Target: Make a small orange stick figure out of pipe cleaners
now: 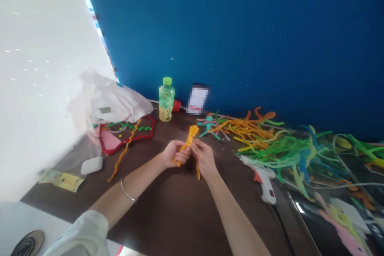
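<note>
Both hands meet over the middle of the dark table around a figure of twisted yellow-orange pipe cleaners (192, 133). My left hand (175, 153) has its fingers wrapped round the lower part, where short ends stick out below. With fingertips pinched at its right side, my right hand (204, 157) holds the same piece, and one orange strand hangs down beneath that hand. The coiled top of the figure rises above the fingers. Left of the hands, a wavy orange pipe cleaner (124, 153) lies apart from them.
A green-capped bottle (166, 102) and a propped phone (198, 99) stand by the blue wall. On the right are a white glue gun (264, 182) and a heap of coloured pipe cleaners (270, 144). A white case (91, 165) and a plastic bag (120, 100) lie left.
</note>
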### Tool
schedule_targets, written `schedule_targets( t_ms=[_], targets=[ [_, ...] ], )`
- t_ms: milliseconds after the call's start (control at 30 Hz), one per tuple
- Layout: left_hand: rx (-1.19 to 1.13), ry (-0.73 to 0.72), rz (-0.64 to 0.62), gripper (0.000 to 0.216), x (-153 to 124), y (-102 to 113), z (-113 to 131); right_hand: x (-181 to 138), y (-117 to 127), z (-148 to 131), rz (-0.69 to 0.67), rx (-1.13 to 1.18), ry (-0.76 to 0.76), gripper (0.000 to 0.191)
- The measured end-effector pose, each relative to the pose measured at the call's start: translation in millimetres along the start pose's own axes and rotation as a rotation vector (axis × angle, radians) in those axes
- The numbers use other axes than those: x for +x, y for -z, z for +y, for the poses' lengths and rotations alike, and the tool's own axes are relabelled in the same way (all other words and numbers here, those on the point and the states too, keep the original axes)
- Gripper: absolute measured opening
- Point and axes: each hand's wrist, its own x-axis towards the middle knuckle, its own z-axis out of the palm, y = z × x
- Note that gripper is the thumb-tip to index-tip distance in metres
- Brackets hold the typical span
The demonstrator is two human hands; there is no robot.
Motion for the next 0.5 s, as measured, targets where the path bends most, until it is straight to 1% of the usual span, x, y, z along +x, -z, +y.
schedule_targets(
  t_ms=[33,67,133,200,233,267,333,400,433,500],
  targets=[
    [0.046,-0.039,0.021,0.013,1.9,-0.3,-1.1,0.7,-0.1,0.8,0.007,0.0,0.012,0.025],
    [0.1,-0.115,0.051,0.013,3.8,-0.8,-2.4,1.4,0.0,1.4,0.021,-0.005,0.012,0.026],
    [0.247,-0.37,0.148,0.014,6.7,-1.8,-5.5,2.4,0.7,2.1,0.087,-0.033,0.007,0.029],
    [0.49,-0.669,0.28,0.022,8.0,-2.2,-8.4,2.8,1.4,2.0,0.163,-0.084,0.036,0.032],
    [0.649,-0.787,0.351,0.025,8.2,-2.0,-9.7,2.7,1.2,1.6,0.192,-0.112,0.063,0.032],
    [0.824,-0.87,0.414,0.025,8.1,-1.7,-10.9,2.4,0.7,1.1,0.212,-0.136,0.09,0.031],
    [1.148,-0.943,0.493,0.014,7.4,-0.8,-13.3,1.1,-1.5,-0.2,0.223,-0.178,0.126,0.028],
    [1.335,-0.951,0.504,0.022,6.7,-0.5,-15.7,-0.4,-4.0,-1.2,0.221,-0.221,0.15,0.025],
    [1.363,-0.943,0.49,0.026,6.5,-0.7,-16.9,-1.0,-4.8,-1.4,0.22,-0.242,0.158,0.024],
    [1.325,-0.911,0.458,0.027,7.0,-1.4,-19.2,-1.5,-5.4,-0.8,0.226,-0.269,0.172,0.022]
  ],
)
